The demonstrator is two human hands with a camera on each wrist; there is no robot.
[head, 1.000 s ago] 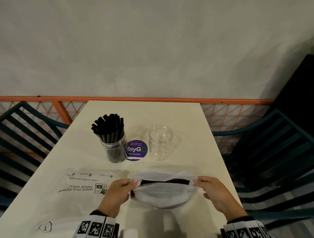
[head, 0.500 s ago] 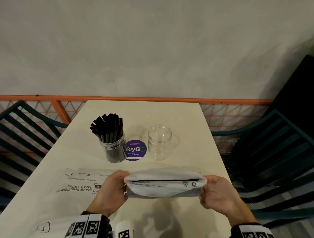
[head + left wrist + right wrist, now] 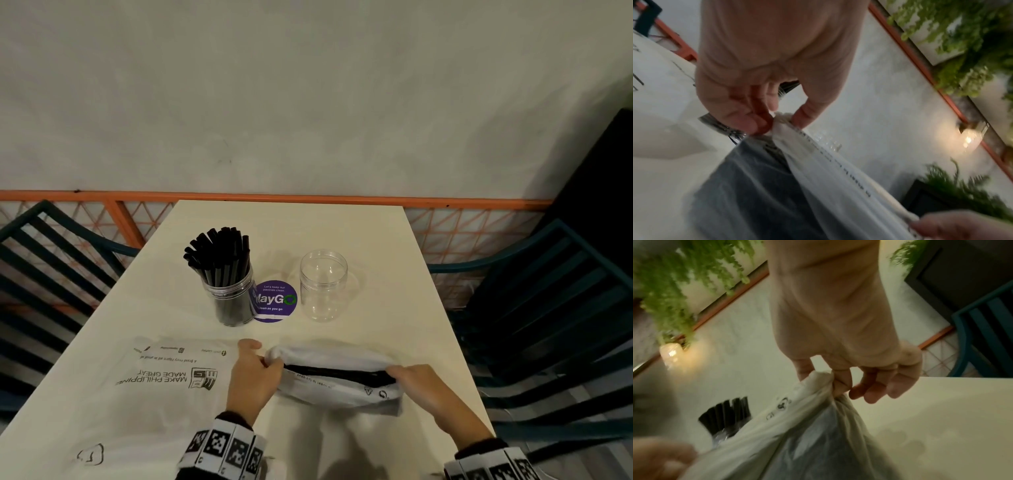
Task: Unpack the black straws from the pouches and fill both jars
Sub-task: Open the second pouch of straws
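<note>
I hold a white plastic pouch [image 3: 337,383] above the table's near edge, its mouth stretched wide between my hands. A dark strip of black straws [image 3: 335,371] shows inside the opening. My left hand [image 3: 255,371] pinches the pouch's left corner [image 3: 782,121]. My right hand [image 3: 416,380] pinches its right corner [image 3: 823,378]. Further back, the left jar [image 3: 233,301] is packed with black straws [image 3: 219,253]. The clear right jar [image 3: 323,284] stands with nothing in it.
A flat white pouch [image 3: 144,387] with printed text lies at my left on the cream table [image 3: 291,226]. A purple round sticker [image 3: 275,301] sits between the jars. Dark slatted chairs [image 3: 561,308] flank both sides; an orange rail [image 3: 274,197] runs behind.
The pouch has dropped a little lower and its mouth has opened slightly again, showing the straws. Both hands keep their pinch on the corners.
</note>
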